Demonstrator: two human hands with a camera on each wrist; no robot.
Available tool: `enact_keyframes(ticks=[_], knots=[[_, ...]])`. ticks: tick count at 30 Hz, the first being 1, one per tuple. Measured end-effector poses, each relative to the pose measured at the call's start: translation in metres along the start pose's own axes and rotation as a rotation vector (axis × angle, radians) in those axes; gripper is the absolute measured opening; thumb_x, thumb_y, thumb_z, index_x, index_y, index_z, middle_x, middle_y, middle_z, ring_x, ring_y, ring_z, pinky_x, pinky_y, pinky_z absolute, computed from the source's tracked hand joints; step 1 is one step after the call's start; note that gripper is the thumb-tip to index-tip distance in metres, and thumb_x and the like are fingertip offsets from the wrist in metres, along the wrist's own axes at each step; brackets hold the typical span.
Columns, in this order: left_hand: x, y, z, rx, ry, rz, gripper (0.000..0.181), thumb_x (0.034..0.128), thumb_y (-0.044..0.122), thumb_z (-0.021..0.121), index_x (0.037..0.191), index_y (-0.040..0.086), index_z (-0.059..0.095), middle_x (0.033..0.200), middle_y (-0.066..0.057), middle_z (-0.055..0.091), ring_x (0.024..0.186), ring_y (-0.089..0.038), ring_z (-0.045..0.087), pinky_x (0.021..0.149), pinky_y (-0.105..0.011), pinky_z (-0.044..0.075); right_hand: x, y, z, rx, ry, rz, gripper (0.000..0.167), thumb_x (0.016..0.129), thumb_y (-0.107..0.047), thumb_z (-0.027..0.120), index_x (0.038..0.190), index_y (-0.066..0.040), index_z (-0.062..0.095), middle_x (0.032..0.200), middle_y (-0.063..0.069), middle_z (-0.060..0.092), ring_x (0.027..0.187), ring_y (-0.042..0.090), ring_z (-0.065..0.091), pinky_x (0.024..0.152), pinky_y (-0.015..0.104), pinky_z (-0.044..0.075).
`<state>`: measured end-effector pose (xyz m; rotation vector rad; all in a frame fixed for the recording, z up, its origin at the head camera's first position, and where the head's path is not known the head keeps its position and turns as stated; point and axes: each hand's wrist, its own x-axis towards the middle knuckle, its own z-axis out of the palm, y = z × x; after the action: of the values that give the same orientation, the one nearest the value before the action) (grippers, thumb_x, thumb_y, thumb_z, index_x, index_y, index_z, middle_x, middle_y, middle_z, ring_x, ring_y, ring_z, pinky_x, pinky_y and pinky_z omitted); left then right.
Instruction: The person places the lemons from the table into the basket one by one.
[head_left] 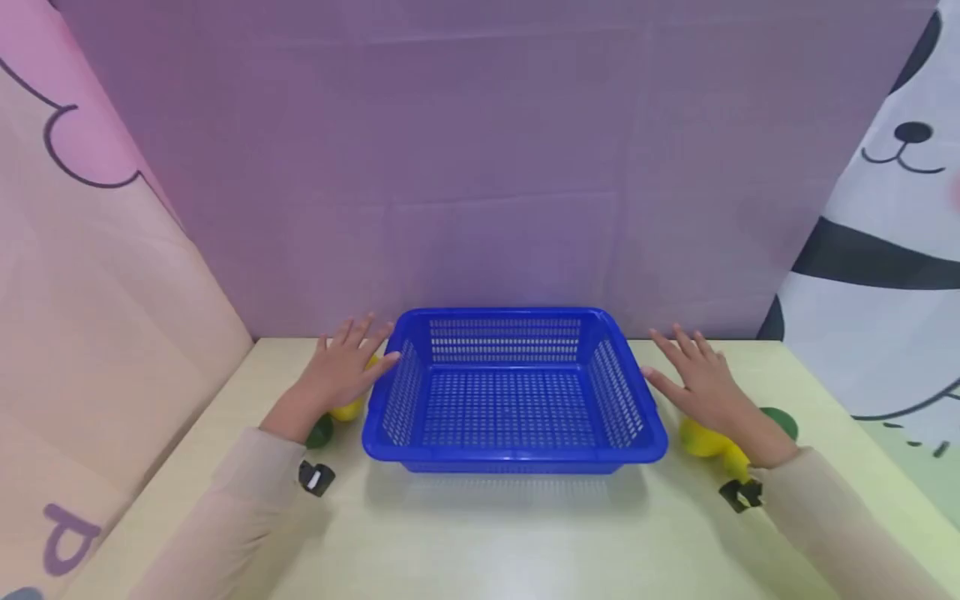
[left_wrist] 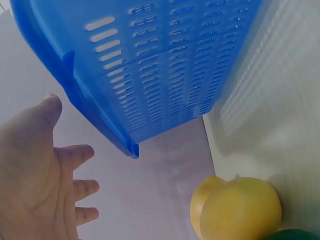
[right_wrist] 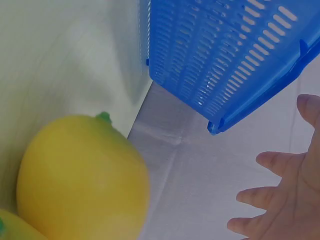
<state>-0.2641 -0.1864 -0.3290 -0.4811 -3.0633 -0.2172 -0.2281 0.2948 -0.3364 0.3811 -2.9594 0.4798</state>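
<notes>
Centrally in the head view, a blue rectangular perforated plastic basket [head_left: 514, 456] stands on the pale worktop [head_left: 495, 542]; the left hand [head_left: 341, 372] and right hand [head_left: 701, 387], fingers spread, flank its rim. In the left wrist view, the basket fills the top, the spread hand is at lower left, round yellow fruits [left_wrist: 242, 210] at lower right. In the right wrist view, it is at upper right, the spread hand lower right, a green-tipped yellow fruit [right_wrist: 82, 180] lower left.

Only readable mark: one purple letter [head_left: 73, 521], looks like a tilted "d" or "p", low on the pale left backdrop [head_left: 112, 333], head view.
</notes>
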Motion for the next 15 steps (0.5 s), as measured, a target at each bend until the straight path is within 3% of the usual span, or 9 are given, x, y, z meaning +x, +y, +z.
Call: enact_keyframes(ticks=[7,15], knots=[[0.001,-0.003,-0.004,-0.001,0.017,-0.003,0.074,0.0962,0.062,0.015,0.151,0.012,0.016,0.156,-0.02,0.004,0.14,-0.045,-0.001,0.105,-0.068,0.004,0.0,-0.001,0.0,0.074,0.015,0.003,0.072,0.098,-0.049,0.039,0.151,-0.008,0.014,0.152,0.03,-0.001,0.138,0.05,-0.007,0.103,0.071,0.003],[-0.01,-0.001,-0.001,-0.031,0.022,-0.006,0.072,0.0972,0.059,0.018,0.151,0.013,0.017,0.155,-0.022,0.008,0.139,-0.047,0.004,0.105,-0.069,0.008,-0.012,-0.002,0.004,0.152,-0.017,0.001,0.069,0.099,-0.045,0.041,0.152,-0.011,0.012,0.155,0.025,-0.002,0.138,0.05,-0.003,0.099,0.074,0.007]])
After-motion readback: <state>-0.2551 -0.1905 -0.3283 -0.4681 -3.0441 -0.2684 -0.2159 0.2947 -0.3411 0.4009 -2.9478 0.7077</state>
